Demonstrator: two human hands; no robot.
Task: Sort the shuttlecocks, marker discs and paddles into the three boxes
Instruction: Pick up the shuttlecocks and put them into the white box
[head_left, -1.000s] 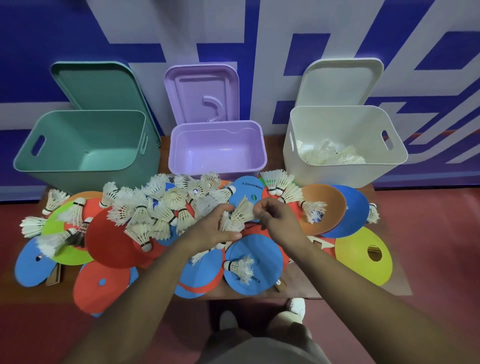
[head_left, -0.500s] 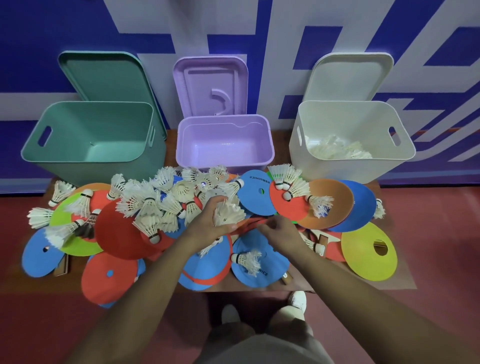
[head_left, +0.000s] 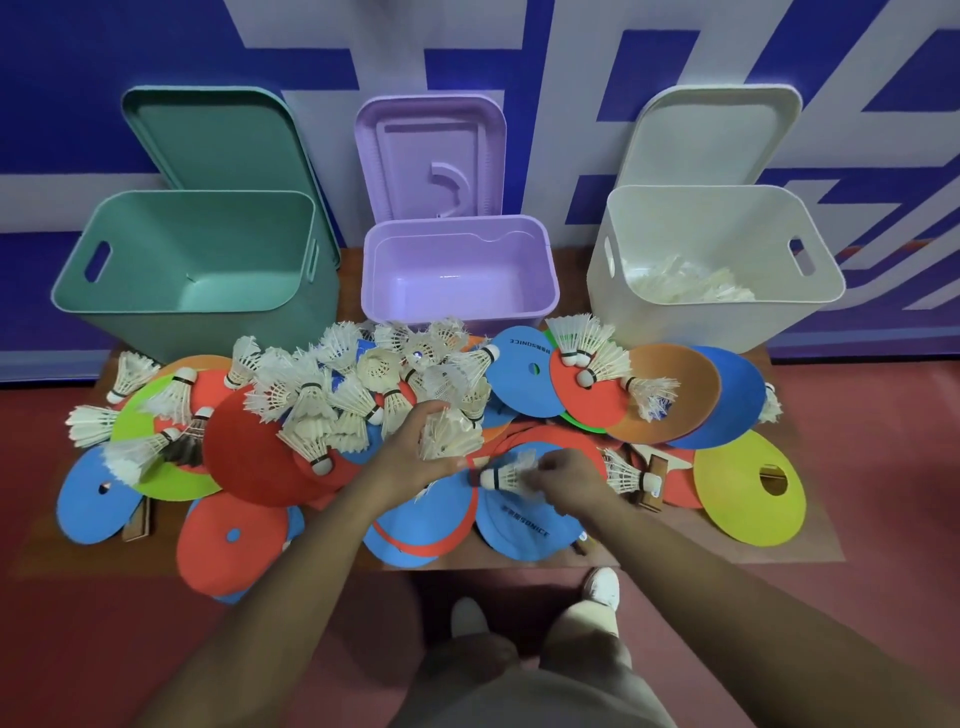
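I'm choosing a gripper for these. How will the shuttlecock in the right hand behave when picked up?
Probably light: the right hand holds the shuttlecock by its feathers alone. Its thin feather skirt looks crushable, so grip gently. Pushed, the cone would likely roll in an arc.

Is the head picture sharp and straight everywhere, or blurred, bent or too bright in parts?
Head view: the wide lens bends the scene, so the green box and white box lean outward; the shuttlecock in the right hand is blurred; the pile inside the white box is washed out; the purple box shows a bluish sheen.
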